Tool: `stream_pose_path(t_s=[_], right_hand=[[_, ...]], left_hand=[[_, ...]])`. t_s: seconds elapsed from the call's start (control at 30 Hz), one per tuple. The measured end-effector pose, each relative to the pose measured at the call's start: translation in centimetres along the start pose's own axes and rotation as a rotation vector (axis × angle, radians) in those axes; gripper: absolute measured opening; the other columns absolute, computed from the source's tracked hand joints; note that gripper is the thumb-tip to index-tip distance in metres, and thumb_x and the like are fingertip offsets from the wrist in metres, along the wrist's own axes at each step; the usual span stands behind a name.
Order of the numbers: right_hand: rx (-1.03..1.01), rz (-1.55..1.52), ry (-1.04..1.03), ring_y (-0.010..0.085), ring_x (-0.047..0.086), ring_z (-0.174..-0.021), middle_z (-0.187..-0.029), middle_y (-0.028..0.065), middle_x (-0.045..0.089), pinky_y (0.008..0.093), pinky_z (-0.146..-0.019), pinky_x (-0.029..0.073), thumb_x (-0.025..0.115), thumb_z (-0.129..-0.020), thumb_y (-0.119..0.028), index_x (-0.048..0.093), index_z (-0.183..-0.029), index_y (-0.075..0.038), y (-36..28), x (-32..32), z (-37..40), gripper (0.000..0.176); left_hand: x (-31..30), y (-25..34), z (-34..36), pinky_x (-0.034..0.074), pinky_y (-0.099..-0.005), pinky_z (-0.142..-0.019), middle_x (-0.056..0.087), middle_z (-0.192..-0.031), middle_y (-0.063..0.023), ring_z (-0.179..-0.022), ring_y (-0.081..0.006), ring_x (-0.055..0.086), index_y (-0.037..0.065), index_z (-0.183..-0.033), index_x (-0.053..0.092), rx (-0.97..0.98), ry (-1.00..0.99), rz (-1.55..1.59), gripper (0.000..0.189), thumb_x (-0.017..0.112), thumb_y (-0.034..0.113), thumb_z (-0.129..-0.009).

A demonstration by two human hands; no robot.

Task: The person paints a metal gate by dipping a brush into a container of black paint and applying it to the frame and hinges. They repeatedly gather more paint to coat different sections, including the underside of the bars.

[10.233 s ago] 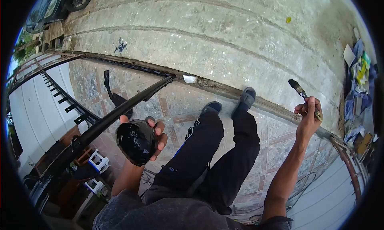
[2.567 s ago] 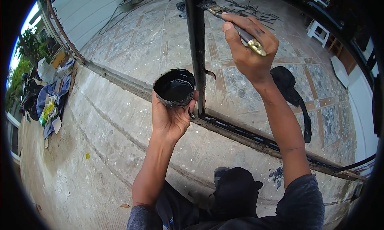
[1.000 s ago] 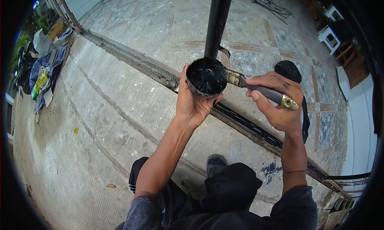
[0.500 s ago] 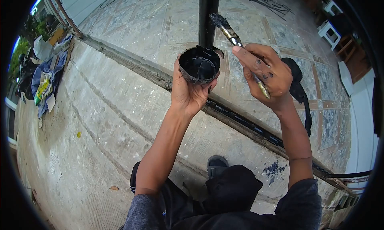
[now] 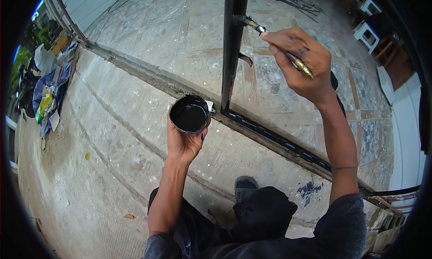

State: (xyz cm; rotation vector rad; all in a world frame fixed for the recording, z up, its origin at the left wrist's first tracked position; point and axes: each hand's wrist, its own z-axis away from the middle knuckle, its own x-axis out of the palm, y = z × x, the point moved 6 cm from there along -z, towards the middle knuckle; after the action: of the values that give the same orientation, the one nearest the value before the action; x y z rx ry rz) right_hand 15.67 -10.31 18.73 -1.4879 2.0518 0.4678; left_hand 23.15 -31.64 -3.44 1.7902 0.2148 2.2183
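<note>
My left hand (image 5: 182, 139) grips a small round cup of black paint (image 5: 190, 114), held upright just left of the foot of a black metal post (image 5: 232, 47). My right hand (image 5: 299, 65) is raised and closed on a paintbrush (image 5: 270, 37) with a brass-coloured ferrule and end cap. The brush's black bristles touch the right side of the post near the top of the view. The post stands on a dark floor rail (image 5: 279, 142) that runs diagonally across the ground.
Bare concrete (image 5: 103, 137) lies this side of the rail, tiled paving (image 5: 171, 29) beyond it. A heap of cloth and bags (image 5: 45, 97) sits at the far left. White stools (image 5: 369, 6) stand at the top right. My shoe (image 5: 245, 187) rests near the rail.
My left hand has lowered the paint cup down and to the left, away from the post. My right hand has lifted the loaded brush from the cup and set its bristles against the post.
</note>
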Motion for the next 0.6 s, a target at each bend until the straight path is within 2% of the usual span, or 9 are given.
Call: stream_pose_path(t_s=[0.07, 0.1, 0.17, 0.2, 0.3, 0.4, 0.5, 0.53, 0.6], right_hand=[[-0.068, 0.08, 0.102, 0.0192, 0.067, -0.072, -0.096, 0.012, 0.069, 0.0287, -0.059, 0.055, 0.07, -0.078, 0.01, 0.071, -0.117, -0.008, -1.1, -1.5, -0.6, 0.043], [-0.099, 0.145, 0.132, 0.0191, 0.068, -0.072, -0.098, 0.0117, 0.068, 0.0287, -0.059, 0.055, 0.071, -0.077, 0.01, 0.07, -0.118, -0.009, -1.6, -1.2, -0.4, 0.046], [-0.144, 0.269, 0.183, 0.019, 0.068, -0.072, -0.101, 0.0113, 0.067, 0.0287, -0.058, 0.055, 0.073, -0.074, 0.011, 0.069, -0.121, -0.009, -1.9, 0.1, 0.7, 0.052], [-0.133, 0.311, 0.119, 0.0199, 0.067, -0.07, -0.104, 0.0112, 0.066, 0.029, -0.056, 0.055, 0.074, -0.072, 0.008, 0.067, -0.126, -0.011, -1.2, 1.2, 1.5, 0.057], [-0.069, 0.345, -0.124, 0.0192, 0.066, -0.065, -0.1, 0.0091, 0.064, 0.0309, -0.053, 0.055, 0.076, -0.07, -0.001, 0.065, -0.125, -0.012, -1.2, 4.0, 4.1, 0.056], [-0.061, 0.141, -0.29, 0.0217, 0.065, -0.065, -0.096, 0.0073, 0.064, 0.0334, -0.055, 0.054, 0.075, -0.073, -0.002, 0.068, -0.119, -0.011, -2.2, 4.9, 5.2, 0.048], [0.015, 0.07, -0.257, 0.0236, 0.066, -0.067, -0.092, 0.0065, 0.063, 0.0337, -0.058, 0.055, 0.073, -0.076, -0.002, 0.069, -0.114, -0.01, -0.7, 3.0, 1.6, 0.038], [0.046, 0.086, -0.199, 0.023, 0.066, -0.067, -0.092, 0.0068, 0.064, 0.0327, -0.058, 0.055, 0.072, -0.079, -0.001, 0.071, -0.11, -0.01, -0.1, 1.5, -0.1, 0.033], [0.0, 0.111, 0.008, 0.0221, 0.067, -0.069, -0.097, 0.0083, 0.066, 0.031, -0.059, 0.056, 0.07, -0.08, 0.003, 0.072, -0.112, -0.01, -0.5, -1.5, -2.7, 0.034]], left_hand=[[0.2, 0.3, 0.4, 0.067, -0.039, -0.062, 0.069, -0.106, -0.0161, -0.088, -0.0327, 0.072, 0.005, -0.123, 0.06, 0.008, -0.001, 0.003, 0.062, 0.049, 0.06, -0.097], [0.1, 0.3, 0.4, 0.067, -0.0412, -0.061, 0.071, -0.106, -0.0154, -0.092, -0.0385, 0.071, 0.008, -0.125, 0.061, -0.014, -0.026, 0.029, 0.053, 0.052, 0.052, -0.098], [0.2, 0.3, 0.5, 0.067, -0.0413, -0.061, 0.071, -0.105, -0.0153, -0.091, -0.0379, 0.071, 0.008, -0.125, 0.061, -0.016, -0.025, 0.031, 0.053, 0.052, 0.053, -0.098], [0.3, 0.2, 0.6, 0.067, -0.0413, -0.061, 0.071, -0.105, -0.0153, -0.091, -0.0378, 0.071, 0.008, -0.125, 0.061, -0.024, -0.018, 0.035, 0.054, 0.052, 0.053, -0.098], [0.5, 0.2, 0.8, 0.067, -0.0414, -0.061, 0.071, -0.105, -0.0153, -0.091, -0.0375, 0.072, 0.008, -0.124, 0.062, -0.041, -0.013, 0.044, 0.055, 0.052, 0.055, -0.097], [0.4, 0.5, 1.0, 0.067, -0.0413, -0.06, 0.071, -0.104, -0.0152, -0.09, -0.0371, 0.072, 0.007, -0.124, 0.062, -0.039, -0.036, 0.02, 0.058, 0.053, 0.058, -0.096], [0.5, 0.5, 1.1, 0.067, -0.0413, -0.06, 0.071, -0.104, -0.0152, -0.09, -0.037, 0.072, 0.007, -0.123, 0.062, -0.05, -0.015, 0.025, 0.058, 0.053, 0.057, -0.096], [0.7, 0.3, 1.2, 0.067, -0.0405, -0.061, 0.071, -0.105, -0.0155, -0.09, -0.0353, 0.072, 0.006, -0.124, 0.061, -0.053, -0.027, 0.023, 0.06, 0.052, 0.058, -0.096], [1.1, 0.2, 1.3, 0.066, -0.0391, -0.062, 0.07, -0.107, -0.0159, -0.088, -0.0319, 0.072, 0.005, -0.124, 0.06, -0.054, -0.052, 0.018, 0.064, 0.048, 0.061, -0.097]])
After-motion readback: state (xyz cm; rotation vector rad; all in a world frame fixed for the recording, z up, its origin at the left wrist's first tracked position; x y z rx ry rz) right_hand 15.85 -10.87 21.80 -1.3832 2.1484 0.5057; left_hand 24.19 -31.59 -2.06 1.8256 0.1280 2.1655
